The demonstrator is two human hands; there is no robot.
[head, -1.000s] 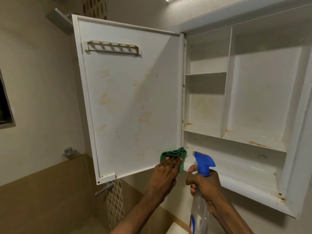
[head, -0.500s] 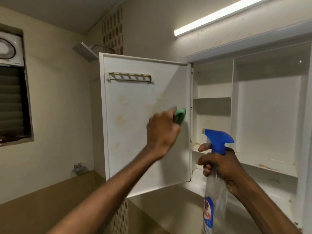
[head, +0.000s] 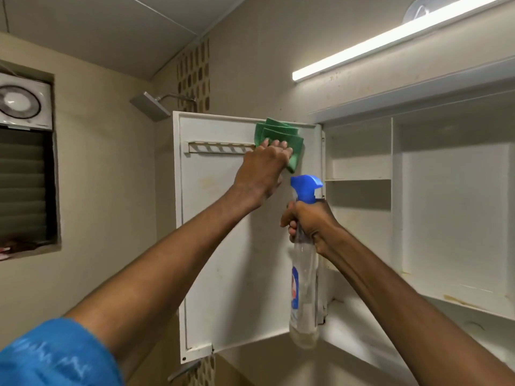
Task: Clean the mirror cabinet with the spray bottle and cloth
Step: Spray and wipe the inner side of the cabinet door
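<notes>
The white cabinet door point(head: 223, 260) stands swung open to the left, its stained inner face toward me. My left hand point(head: 262, 171) presses a folded green cloth point(head: 281, 137) flat against the door's top right corner, fingers straight. My right hand point(head: 309, 221) grips the neck of a clear spray bottle point(head: 303, 288) with a blue trigger head, held upright in front of the door's hinge edge. The open cabinet point(head: 446, 207) shows bare white shelves with rust marks.
A small slotted rack point(head: 217, 147) sits on the door just left of the cloth. A shower head point(head: 150, 105) juts out behind the door. A lit tube light point(head: 390, 40) runs above the cabinet. An exhaust fan point(head: 22, 103) and louvred window point(head: 25, 185) are at left.
My left hand has wiped the cloth from the door's bottom right corner up to its top right corner. My view tilted upward; the bottle stayed by the hinge side.
</notes>
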